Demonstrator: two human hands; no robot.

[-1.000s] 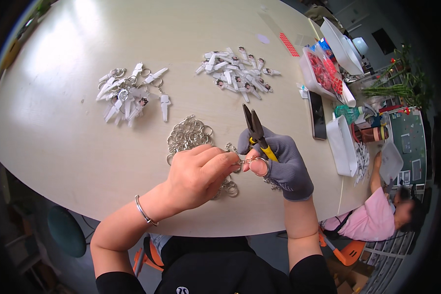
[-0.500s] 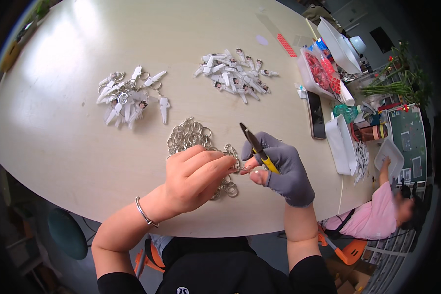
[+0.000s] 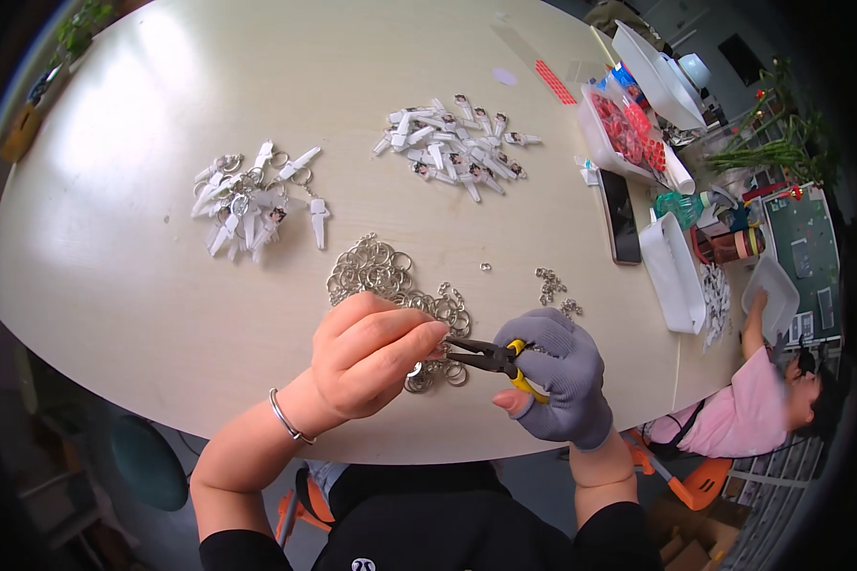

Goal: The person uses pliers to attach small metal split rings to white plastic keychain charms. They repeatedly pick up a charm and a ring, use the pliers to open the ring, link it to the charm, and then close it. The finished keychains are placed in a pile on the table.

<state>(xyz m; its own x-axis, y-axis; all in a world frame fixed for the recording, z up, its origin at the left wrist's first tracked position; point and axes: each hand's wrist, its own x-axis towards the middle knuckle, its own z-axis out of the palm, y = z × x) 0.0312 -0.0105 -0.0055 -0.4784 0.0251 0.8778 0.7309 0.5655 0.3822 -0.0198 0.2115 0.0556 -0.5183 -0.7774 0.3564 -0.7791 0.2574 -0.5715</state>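
Observation:
My bare left hand (image 3: 376,354), with a metal bangle (image 3: 290,416) at the wrist, is pinched closed over the pile of key rings with short chains (image 3: 371,265). What its fingertips hold is mostly hidden. In a grey fingertip-less glove, my right hand (image 3: 564,381) grips a pair of pliers (image 3: 486,356) with dark jaws and yellow handles. The jaws are parted and point left, their tips right at my left fingertips. Beyond my right hand lie small loose metal links (image 3: 548,285), and a single link (image 3: 486,267) rests farther left.
White figure-shaped pieces with key rings (image 3: 248,205) form a heap at left; similar pieces (image 3: 457,143) lie in the far middle. A phone (image 3: 619,219), a white tray (image 3: 671,276) and a tub of red items (image 3: 624,133) line the right. A person in pink (image 3: 743,404) sits beyond.
The pliers have swung from pointing up and away to pointing left, with their jaws at my left fingertips. My right hand has shifted nearer me, uncovering the loose links. My left hand stays pinched.

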